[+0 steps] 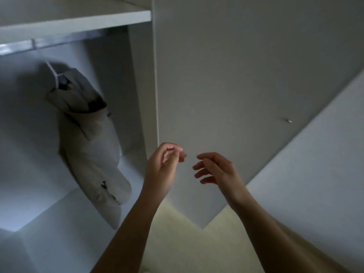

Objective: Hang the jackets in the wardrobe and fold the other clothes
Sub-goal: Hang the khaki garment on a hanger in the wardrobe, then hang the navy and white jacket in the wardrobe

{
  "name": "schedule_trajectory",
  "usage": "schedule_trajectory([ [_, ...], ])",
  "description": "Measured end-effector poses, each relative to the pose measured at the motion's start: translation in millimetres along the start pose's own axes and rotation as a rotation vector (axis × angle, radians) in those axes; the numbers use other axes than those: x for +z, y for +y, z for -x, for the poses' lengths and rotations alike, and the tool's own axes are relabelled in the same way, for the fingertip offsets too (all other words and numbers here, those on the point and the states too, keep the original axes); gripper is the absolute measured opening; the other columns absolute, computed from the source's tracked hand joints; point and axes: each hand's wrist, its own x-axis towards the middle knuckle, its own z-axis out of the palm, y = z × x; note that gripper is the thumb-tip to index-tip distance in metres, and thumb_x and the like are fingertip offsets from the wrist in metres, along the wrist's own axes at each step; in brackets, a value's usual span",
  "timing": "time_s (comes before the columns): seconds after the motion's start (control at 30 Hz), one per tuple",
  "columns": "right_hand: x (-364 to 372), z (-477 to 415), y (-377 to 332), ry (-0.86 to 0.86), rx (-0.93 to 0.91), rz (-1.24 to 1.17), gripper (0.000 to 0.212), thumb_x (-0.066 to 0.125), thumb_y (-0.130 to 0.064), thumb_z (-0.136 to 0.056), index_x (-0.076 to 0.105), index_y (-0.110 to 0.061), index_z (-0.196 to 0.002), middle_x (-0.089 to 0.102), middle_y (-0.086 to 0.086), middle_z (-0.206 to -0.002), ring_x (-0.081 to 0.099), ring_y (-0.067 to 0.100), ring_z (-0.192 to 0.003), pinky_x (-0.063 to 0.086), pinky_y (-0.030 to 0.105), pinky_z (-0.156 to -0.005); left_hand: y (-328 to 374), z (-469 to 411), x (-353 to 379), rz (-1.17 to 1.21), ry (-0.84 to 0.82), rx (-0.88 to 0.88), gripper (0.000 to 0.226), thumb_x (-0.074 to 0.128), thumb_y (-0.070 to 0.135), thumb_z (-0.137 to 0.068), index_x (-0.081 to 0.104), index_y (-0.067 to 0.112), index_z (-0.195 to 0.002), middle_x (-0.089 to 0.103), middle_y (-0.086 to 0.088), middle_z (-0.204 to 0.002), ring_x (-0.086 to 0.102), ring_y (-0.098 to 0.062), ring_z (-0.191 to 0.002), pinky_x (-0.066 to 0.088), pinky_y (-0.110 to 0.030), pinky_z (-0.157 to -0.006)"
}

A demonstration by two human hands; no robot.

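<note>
A pale beige jacket of soft, slightly creased cloth hangs inside the wardrobe, at about nine o'clock in the view. It is carried by a thin white hanger that is hooked on the silver-grey rail at about ten o'clock. The jacket hangs tilted, its collar is folded outward, and small dark fittings show near its lower end, but the picture is too blurred to say what they are. Just above the rail there is a flat white shelf with a smooth, matt face. The wardrobe door is a large plain white panel with straight edges; it stands open and fills the view from twelve to three o'clock, and a small metal pin sticks out of it at about three o'clock. Both bare forearms come up from six o'clock. The left hand is in front of the lower edge of the door, with its fingers loosely curled toward the thumb and nothing between them. The right hand is just beside it, not touching it, its fingers spread and gently bent, also without anything in them. Both hands are well apart from the jacket. Below the arms lies a cream floor with a soft, fine-grained surface.
</note>
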Motion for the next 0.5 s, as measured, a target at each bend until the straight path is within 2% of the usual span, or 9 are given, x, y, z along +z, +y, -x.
schedule_trajectory([
  [0.2, -146.6, 144.2, 27.9, 0.358, 0.007, -0.146, 0.019, 0.045, -0.01, -0.099, 0.064, -0.01, -0.101, 0.072, 0.007, -0.085, 0.067, 0.021, -0.075, 0.053, 0.03, -0.066, 28.3, 95.1, 173.2, 0.115, -0.283, 0.011, 0.019, 0.05, 0.008, -0.095, 0.064, 0.013, -0.084, 0.07, -0.002, -0.075, 0.068, -0.018, -0.073, 0.055, -0.029, -0.072],
  [0.37, -262.8, 285.1, 57.8, 0.698, 0.01, -0.196, 0.022, 0.044, -0.009, -0.099, 0.065, -0.013, -0.098, 0.072, 0.004, -0.083, 0.067, 0.018, -0.073, 0.053, 0.026, -0.063, 56.0, 194.4, 322.7, 0.196, -0.666, 0.015, 0.021, 0.046, 0.002, -0.094, 0.063, 0.007, -0.083, 0.069, -0.004, -0.075, 0.067, -0.018, -0.072, 0.053, -0.022, -0.068],
  [0.5, -333.2, 388.8, 80.5, 0.989, 0.003, -0.247, 0.023, 0.044, -0.009, -0.099, 0.067, -0.013, -0.096, 0.072, 0.005, -0.081, 0.066, 0.017, -0.069, 0.051, 0.027, -0.062, 82.7, 266.2, 425.6, 0.214, -0.931, 0.047, 0.02, 0.045, -0.001, -0.095, 0.061, 0.001, -0.084, 0.067, -0.01, -0.074, 0.066, -0.021, -0.069, 0.055, -0.03, -0.069],
])
